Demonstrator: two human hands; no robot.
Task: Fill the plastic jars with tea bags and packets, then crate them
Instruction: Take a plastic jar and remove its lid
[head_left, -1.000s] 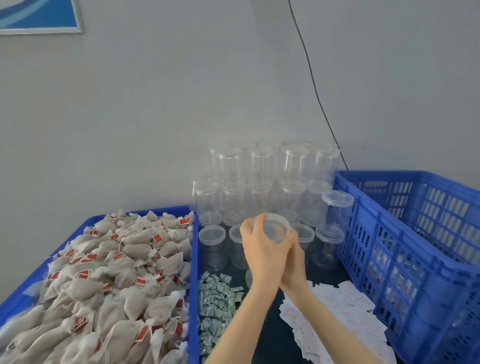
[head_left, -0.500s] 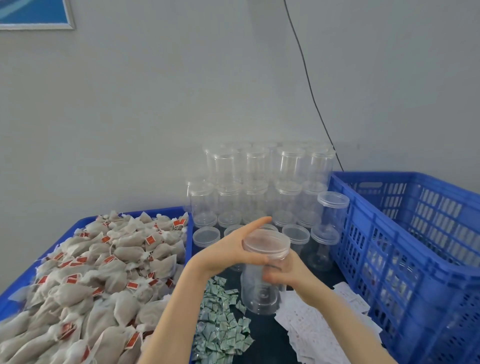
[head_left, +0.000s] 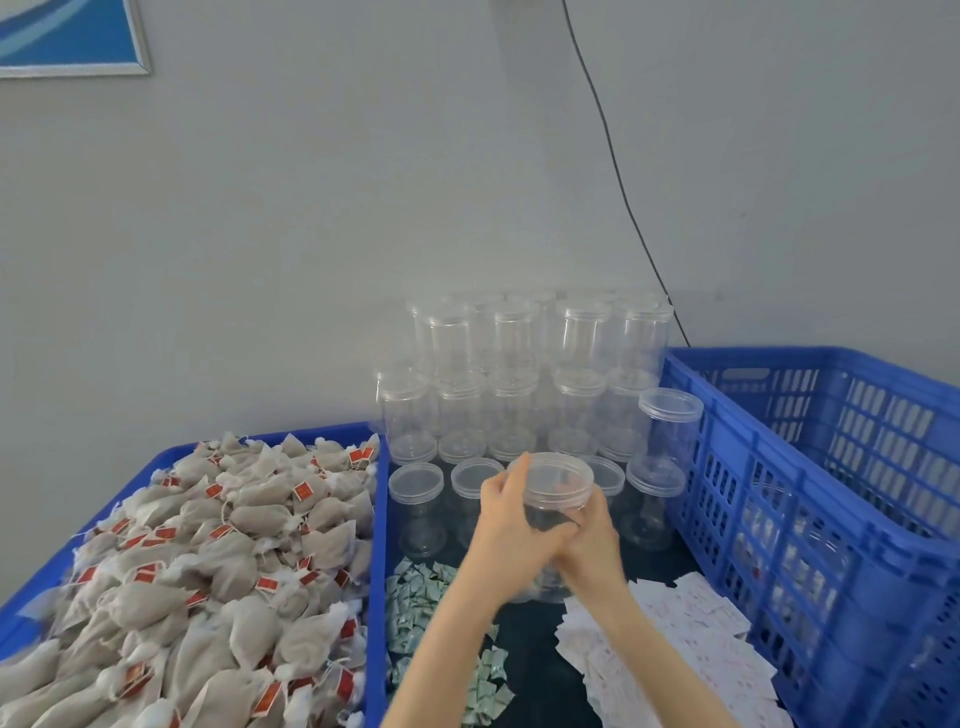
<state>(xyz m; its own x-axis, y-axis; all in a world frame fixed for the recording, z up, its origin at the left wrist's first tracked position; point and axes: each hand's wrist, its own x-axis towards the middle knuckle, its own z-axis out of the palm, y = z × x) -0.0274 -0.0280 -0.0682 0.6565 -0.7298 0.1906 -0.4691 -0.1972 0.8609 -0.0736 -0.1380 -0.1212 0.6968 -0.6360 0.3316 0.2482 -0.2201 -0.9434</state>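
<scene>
A clear plastic jar with its lid on stands upright in front of me, held by both hands. My left hand wraps around its left side, fingers curled up at the lid's rim. My right hand grips the jar's body from the right, lower down. Left of them a blue bin is heaped with brown tea bags carrying red tags. Small green-white packets lie below my left arm. White paper packets spread under my right forearm.
Several empty lidded jars are stacked against the grey wall behind my hands. A blue slatted crate stands at the right, with jars dimly visible through its wall. A black cable runs down the wall.
The jar has tipped toward me, so its lid faces the camera more. My left hand went from gripping the lid from the side to wrapping the jar's left side.
</scene>
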